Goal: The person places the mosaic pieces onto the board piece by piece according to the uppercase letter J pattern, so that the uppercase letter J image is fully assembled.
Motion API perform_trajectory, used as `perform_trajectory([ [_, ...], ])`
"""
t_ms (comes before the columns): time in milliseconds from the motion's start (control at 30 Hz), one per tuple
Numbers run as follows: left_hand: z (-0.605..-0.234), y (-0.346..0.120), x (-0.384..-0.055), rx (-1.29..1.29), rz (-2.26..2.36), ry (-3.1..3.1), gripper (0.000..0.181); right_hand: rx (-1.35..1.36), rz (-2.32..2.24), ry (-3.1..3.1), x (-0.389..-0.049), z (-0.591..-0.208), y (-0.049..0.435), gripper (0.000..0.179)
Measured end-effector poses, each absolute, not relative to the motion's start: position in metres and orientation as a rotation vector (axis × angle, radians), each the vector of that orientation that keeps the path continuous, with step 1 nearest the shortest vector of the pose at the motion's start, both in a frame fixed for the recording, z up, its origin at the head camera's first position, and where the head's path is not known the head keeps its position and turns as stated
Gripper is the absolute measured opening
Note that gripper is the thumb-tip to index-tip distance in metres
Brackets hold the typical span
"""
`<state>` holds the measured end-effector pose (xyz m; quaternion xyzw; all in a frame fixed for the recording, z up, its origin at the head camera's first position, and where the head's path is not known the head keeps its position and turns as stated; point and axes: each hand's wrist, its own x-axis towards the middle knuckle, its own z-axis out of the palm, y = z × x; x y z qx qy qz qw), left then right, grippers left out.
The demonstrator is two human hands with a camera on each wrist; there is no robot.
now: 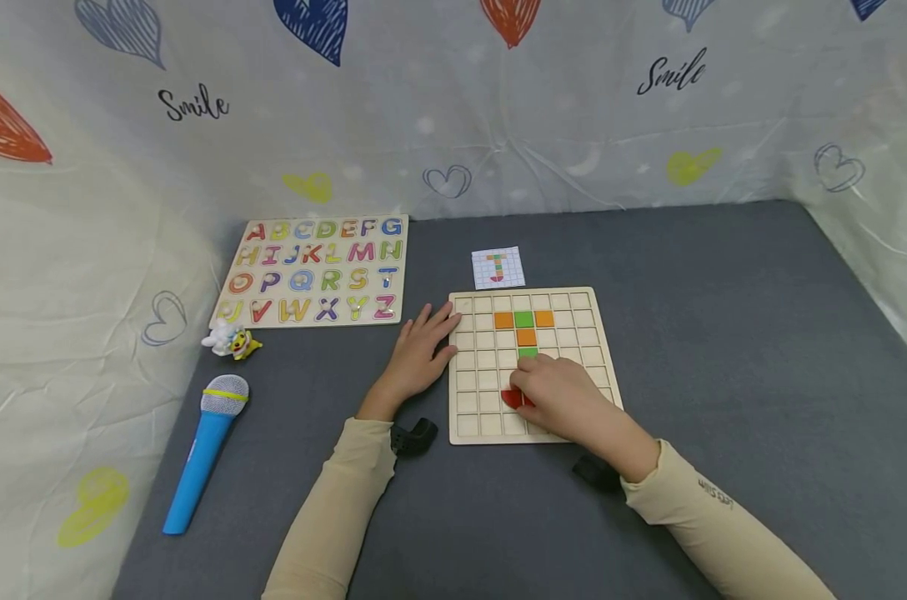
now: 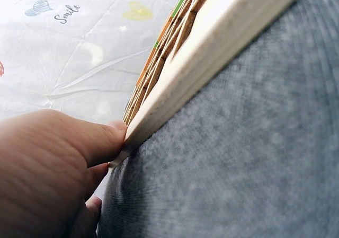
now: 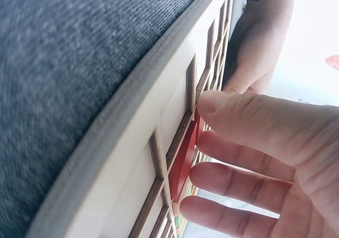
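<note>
A wooden grid board (image 1: 468, 429) lies on the table with orange tiles (image 1: 526, 337) and green tiles (image 1: 524, 319) in its cells. My left hand (image 1: 418, 354) rests at the board's left edge, fingers extended, the thumb (image 2: 108, 137) against the rim. Over the lower middle cells, my right hand (image 1: 566, 398) pinches a small red tile (image 3: 198, 120) between thumb and index finger, low at the grid. Another red tile (image 3: 183, 166) sits in a cell beside it. The right hand hides part of the board. Behind the board lies a card (image 1: 498, 267) printed with a coloured J.
An alphabet puzzle board (image 1: 314, 271) lies at the back left. Small white and yellow toy figures (image 1: 231, 340) sit at its near corner, and a blue toy microphone (image 1: 207, 450) lies in front of them. A printed curtain (image 1: 558, 108) hangs behind the grey table (image 1: 739, 350).
</note>
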<state>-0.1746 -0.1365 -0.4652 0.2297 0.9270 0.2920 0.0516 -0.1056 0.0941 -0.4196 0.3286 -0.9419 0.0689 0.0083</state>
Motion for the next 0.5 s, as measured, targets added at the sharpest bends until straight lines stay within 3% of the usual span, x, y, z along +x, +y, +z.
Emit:
perform_trajectory([
  [333, -0.467, -0.139, -0.174, 0.655, 0.883, 2.794, 0.052, 0.951, 0.285, -2.980, -0.108, -0.418, 0.103, 0.019],
  [500, -0.457, -0.140, -0.174, 0.586, 0.796, 2.886, 0.057, 0.736, 0.361, -2.930, -0.120, -0.406, 0.130, 0.041],
])
